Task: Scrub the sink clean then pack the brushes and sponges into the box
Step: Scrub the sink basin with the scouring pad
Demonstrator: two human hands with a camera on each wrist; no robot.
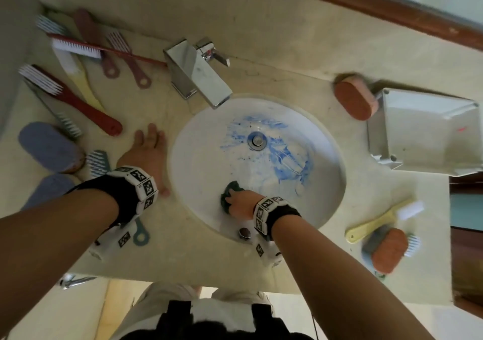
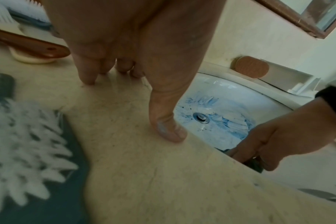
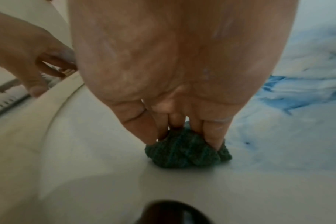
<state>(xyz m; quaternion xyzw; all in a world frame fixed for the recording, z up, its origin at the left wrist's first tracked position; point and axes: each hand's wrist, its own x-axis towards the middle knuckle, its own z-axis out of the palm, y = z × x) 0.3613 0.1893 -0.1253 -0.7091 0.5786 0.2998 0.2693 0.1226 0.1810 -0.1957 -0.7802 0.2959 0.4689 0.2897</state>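
The white sink point(image 1: 198, 162) carries blue stains point(image 1: 285, 156) around its drain point(image 1: 257, 141). My right hand point(image 1: 240, 203) grips a crumpled dark green scrub pad point(image 1: 231, 186) and presses it on the near left wall of the basin. In the right wrist view its fingers pinch the pad point(image 3: 188, 153) against the bare white surface. My left hand point(image 1: 149, 149) rests on the counter left of the sink, fingers straight and holding nothing; its thumb point(image 2: 169, 131) is at the basin's edge. An open white box point(image 1: 376, 133) stands right of the sink.
Several long-handled brushes, among them a red one point(image 1: 78, 102), and blue sponges point(image 1: 47, 146) lie left of the sink. A chrome faucet point(image 1: 196, 73) stands behind it. An orange sponge point(image 1: 354, 102) leans by the box. A yellow brush point(image 1: 376, 222) and another orange sponge point(image 1: 389, 251) lie at the near right.
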